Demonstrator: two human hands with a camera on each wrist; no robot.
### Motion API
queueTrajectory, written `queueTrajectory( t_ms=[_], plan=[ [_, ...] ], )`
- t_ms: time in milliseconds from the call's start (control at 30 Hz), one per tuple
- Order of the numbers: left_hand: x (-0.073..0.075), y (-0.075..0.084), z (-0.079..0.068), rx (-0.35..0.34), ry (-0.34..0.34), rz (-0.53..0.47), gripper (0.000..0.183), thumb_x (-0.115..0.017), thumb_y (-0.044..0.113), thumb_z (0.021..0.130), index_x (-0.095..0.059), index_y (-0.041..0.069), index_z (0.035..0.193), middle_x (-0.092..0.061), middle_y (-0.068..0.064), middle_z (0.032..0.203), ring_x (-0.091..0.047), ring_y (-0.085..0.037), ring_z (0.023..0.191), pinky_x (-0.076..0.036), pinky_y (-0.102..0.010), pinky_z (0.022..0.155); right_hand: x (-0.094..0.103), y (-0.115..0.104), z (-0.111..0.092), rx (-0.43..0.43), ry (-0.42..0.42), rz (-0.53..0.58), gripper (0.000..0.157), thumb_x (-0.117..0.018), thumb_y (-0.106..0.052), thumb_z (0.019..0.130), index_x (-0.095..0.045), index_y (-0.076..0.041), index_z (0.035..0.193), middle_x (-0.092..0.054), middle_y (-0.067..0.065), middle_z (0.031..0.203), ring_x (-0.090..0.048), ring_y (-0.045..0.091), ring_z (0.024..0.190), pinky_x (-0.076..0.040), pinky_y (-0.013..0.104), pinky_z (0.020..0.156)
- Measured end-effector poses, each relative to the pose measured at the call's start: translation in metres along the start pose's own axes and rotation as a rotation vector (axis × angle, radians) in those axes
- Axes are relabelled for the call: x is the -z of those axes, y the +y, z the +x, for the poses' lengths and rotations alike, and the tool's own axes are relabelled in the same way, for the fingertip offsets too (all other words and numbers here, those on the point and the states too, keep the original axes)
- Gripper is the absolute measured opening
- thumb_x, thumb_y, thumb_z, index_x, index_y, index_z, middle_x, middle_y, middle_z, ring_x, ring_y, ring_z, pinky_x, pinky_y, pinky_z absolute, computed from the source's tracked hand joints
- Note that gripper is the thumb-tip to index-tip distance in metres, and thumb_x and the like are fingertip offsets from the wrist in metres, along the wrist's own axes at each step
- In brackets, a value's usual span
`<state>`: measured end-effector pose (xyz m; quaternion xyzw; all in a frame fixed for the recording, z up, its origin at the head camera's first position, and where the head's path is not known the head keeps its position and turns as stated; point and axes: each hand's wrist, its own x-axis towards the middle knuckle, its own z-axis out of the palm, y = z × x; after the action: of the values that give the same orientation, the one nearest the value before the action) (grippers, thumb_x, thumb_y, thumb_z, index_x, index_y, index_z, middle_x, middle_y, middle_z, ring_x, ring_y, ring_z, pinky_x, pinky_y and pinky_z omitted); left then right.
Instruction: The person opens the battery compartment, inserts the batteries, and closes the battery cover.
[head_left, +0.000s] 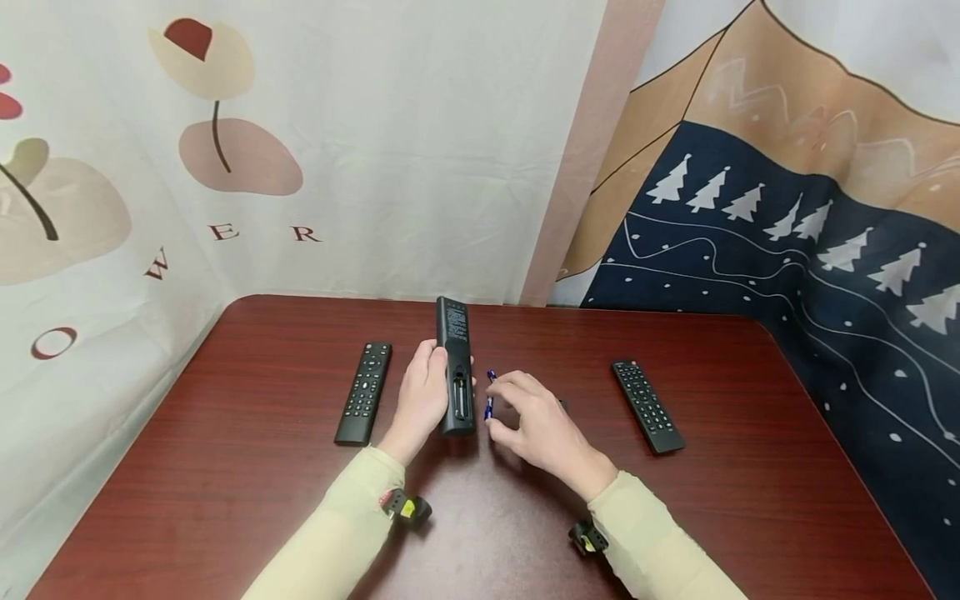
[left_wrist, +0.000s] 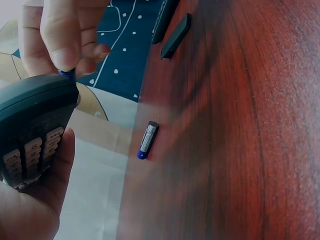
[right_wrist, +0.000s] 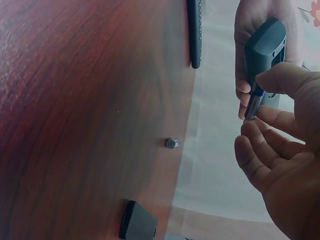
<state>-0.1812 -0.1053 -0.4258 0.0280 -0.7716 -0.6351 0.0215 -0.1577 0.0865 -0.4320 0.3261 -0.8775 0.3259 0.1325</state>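
Note:
My left hand (head_left: 422,398) grips a black remote control (head_left: 454,333), its back turned up and its battery compartment (head_left: 461,398) uncovered. A pale, narrow strip shows inside the compartment; whether it is a battery I cannot tell. Close to the remote's near end, my right hand (head_left: 536,425) pinches a small blue-and-silver battery (right_wrist: 255,104) between thumb and fingers. Another battery (left_wrist: 148,140) lies on the table. The loose black battery cover (right_wrist: 139,221) also lies there, mostly hidden behind the right hand in the head view.
A second black remote (head_left: 363,393) lies keys up left of the hands. To the right lies a third remote (head_left: 647,407), also keys up. The dark red table (head_left: 247,467) ends at printed curtains (head_left: 420,150) behind and at the sides.

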Motion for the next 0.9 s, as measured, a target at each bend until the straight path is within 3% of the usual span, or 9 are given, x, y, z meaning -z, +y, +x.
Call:
queueTrajectory(
  t_ms=[533, 900],
  plan=[
    [-0.0022, -0.0042, 0.0014, -0.027, 0.008, 0.028, 0.036, -0.033, 0.025, 0.112, -0.055, 0.005, 0.131, -0.074, -0.018, 0.115, -0.076, -0.027, 0.088, -0.053, -0.039, 0.089, -0.0009, -0.0039, 0.0017, 0.103, 0.063, 0.075, 0.031, -0.079, -0.005, 0.084, -0.071, -0.002, 0.114, -0.069, 0.008, 0.116, -0.064, 0.018, 0.101, -0.058, 0.028, 0.083],
    [-0.0032, -0.0044, 0.0011, -0.038, 0.027, 0.096, 0.035, -0.035, 0.025, 0.111, -0.058, 0.006, 0.129, -0.074, -0.015, 0.114, -0.068, -0.029, 0.099, -0.05, -0.041, 0.091, -0.0024, -0.0055, 0.0031, 0.145, 0.073, 0.082, 0.031, -0.079, -0.004, 0.085, -0.072, -0.001, 0.116, -0.07, 0.009, 0.12, -0.064, 0.021, 0.108, -0.057, 0.029, 0.086]
  ],
)
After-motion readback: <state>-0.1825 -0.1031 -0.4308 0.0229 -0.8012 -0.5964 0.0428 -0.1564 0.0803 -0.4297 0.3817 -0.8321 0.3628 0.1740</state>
